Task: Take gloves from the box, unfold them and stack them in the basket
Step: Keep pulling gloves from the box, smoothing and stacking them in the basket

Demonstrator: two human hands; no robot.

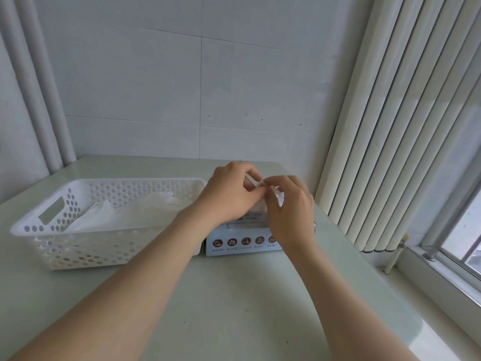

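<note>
– Glove (276, 196), held just above the box (239, 242): how will it handle?
– Filmy, nearly weightless, clingy, I'd judge. Left hand (229, 195) and right hand (291, 208) both pinch its folded edge; peel the corners apart gently.

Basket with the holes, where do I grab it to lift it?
Take the basket by the cut-out handle slot in its left end wall, coming from the left. The slot lets fingers hook under the rim, and that end looks easy to reach. The right end sits close beside the box.
</note>
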